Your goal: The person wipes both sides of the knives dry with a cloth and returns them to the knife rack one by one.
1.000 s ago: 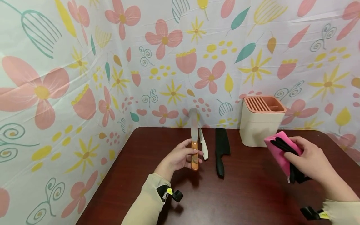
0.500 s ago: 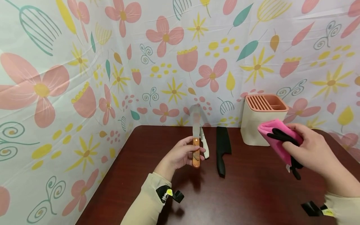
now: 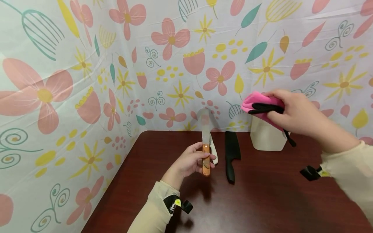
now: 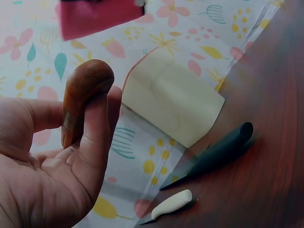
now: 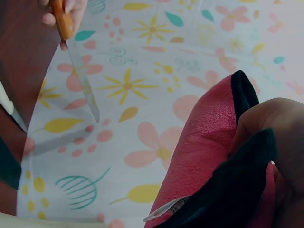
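My left hand (image 3: 190, 161) grips the wooden handle (image 4: 85, 88) of a long-bladed knife (image 3: 206, 158), its blade pointing up and away above the table. In the right wrist view the whole shiny blade (image 5: 83, 78) shows. My right hand (image 3: 300, 113) pinches a folded pink cloth (image 5: 199, 147) with black edging and a small white tag, raised in front of the knife block and hiding its top. Lying on the table are a white-handled knife (image 3: 213, 150), partly behind the held knife, and a black cleaver (image 3: 232, 152) to its right.
The cream knife block (image 3: 266, 137) stands at the table's back edge, right of the cleaver. A flowered cloth (image 3: 172, 71) hangs behind and along the left of the dark red table (image 3: 262, 200).
My right hand has lifted the pink cloth and carried it left, now covering the block's slotted top. The left hand with the knife has shifted only slightly right in view.
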A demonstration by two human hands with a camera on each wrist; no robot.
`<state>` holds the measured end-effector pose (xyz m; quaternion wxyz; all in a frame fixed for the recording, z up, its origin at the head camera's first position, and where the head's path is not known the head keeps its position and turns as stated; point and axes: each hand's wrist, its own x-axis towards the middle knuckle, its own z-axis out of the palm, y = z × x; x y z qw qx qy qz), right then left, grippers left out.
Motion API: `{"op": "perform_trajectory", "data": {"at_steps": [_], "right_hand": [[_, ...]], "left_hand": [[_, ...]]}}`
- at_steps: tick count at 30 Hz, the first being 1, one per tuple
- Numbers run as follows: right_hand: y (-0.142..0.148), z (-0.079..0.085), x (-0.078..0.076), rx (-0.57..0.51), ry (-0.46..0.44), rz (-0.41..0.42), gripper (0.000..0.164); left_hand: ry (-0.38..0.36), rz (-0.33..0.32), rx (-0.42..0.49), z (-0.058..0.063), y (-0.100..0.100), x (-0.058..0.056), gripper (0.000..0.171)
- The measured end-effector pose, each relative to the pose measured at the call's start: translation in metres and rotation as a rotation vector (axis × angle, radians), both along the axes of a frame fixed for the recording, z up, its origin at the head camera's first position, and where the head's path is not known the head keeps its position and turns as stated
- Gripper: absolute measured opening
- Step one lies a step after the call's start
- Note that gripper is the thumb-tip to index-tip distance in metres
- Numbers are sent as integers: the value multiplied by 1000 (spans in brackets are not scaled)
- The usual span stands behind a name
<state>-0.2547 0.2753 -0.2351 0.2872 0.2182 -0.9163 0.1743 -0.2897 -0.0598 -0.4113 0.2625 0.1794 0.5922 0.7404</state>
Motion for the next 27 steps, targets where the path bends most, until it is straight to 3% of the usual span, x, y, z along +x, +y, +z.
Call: {"op": "perform_trajectory", "data": {"at_steps": [6,11,17,21,27], "right_hand": [[-32,31,-28,101,-80,16,39],[-59,38,-55,196,-113,21,36],[-83,24,-89,274,-102,47,38],[-94,9,-109,274,-143,68,34],[-107,-18,-125,256,-173,87,36]], "left_hand": [[7,-16,10,6,1,5,35],[10,-12,13,9,5,7,39],[-6,-10,14,9,9,10,42],[-12,-10,12,8,11,11,41],[-9,-18,9,8,12,11,39]]}}
